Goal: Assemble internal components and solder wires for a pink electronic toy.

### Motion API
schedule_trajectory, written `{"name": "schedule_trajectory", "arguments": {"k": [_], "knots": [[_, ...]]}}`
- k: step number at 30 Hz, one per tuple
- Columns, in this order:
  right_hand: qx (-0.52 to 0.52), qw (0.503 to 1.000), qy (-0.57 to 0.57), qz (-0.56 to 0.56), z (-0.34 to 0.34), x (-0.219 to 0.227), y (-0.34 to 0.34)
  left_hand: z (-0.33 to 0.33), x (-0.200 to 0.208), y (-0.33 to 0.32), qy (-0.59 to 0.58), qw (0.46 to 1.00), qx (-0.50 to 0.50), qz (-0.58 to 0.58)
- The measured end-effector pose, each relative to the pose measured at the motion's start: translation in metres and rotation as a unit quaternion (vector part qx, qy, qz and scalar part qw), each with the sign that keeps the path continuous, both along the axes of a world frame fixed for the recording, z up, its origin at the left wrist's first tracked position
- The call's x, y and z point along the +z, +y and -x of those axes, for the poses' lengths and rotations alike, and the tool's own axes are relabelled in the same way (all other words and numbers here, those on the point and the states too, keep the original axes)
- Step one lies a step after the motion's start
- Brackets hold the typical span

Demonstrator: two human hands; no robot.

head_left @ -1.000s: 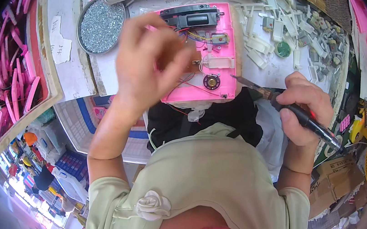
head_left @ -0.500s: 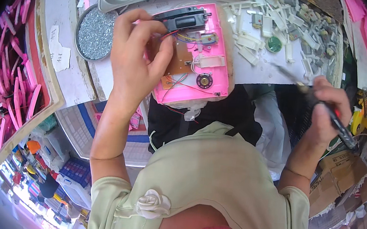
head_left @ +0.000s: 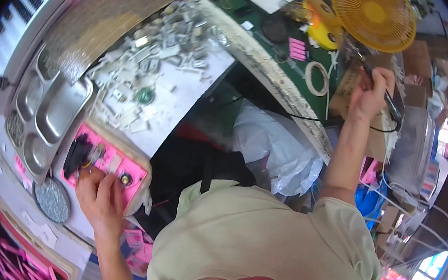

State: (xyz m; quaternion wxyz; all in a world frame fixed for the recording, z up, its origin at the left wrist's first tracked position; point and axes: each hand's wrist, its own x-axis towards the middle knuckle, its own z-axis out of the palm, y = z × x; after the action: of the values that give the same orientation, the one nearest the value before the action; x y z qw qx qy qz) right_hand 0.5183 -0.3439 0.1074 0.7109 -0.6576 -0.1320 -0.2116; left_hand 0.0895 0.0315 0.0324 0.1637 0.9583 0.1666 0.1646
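Note:
My left hand (head_left: 97,203) lies over the near side of an open pink plastic casing (head_left: 138,170), its fingers bent down onto the parts inside. What the fingertips grip, if anything, is hidden. Inside the casing are a black plastic part (head_left: 75,156) at the left and a small round speaker (head_left: 126,179) at the right. Far off to the right, my right hand (head_left: 373,94) is closed round the black handle of a soldering iron (head_left: 392,107). The iron's tip points up beside the yellow fan, apart from the casing.
Loose white plastic parts and small motors (head_left: 162,54) are heaped beyond the casing, near a green round piece (head_left: 144,95). A steel compartment tray (head_left: 63,106) and a dish of small metal pieces (head_left: 51,199) stand left. A yellow fan (head_left: 374,16) and a tape roll (head_left: 316,77) are at the far right.
The view has swung to the right. My right hand has carried the soldering iron away from the casing toward the fan. My left hand stays at the casing, its fingers now lower over the parts.

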Motion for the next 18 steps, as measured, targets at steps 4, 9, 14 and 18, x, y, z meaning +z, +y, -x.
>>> {"name": "schedule_trajectory", "arguments": {"k": [4,9,14,18], "knots": [[-0.031,0.999,-0.017,0.028,-0.016,-0.010,-0.010,-0.010,0.003,-0.003,-0.016,1.000,-0.015,-0.009],[0.007,0.977,0.022,0.211,-0.059,-0.051,0.051,0.014,-0.006,-0.004,-0.045,0.999,0.021,0.012],[0.152,0.948,0.281,0.000,-0.089,-0.082,0.015,0.013,0.000,0.002,-0.074,0.996,0.036,0.026],[0.295,0.873,0.372,-0.114,0.035,-0.073,0.078,0.028,-0.005,0.006,-0.105,0.990,0.092,0.035]]}}
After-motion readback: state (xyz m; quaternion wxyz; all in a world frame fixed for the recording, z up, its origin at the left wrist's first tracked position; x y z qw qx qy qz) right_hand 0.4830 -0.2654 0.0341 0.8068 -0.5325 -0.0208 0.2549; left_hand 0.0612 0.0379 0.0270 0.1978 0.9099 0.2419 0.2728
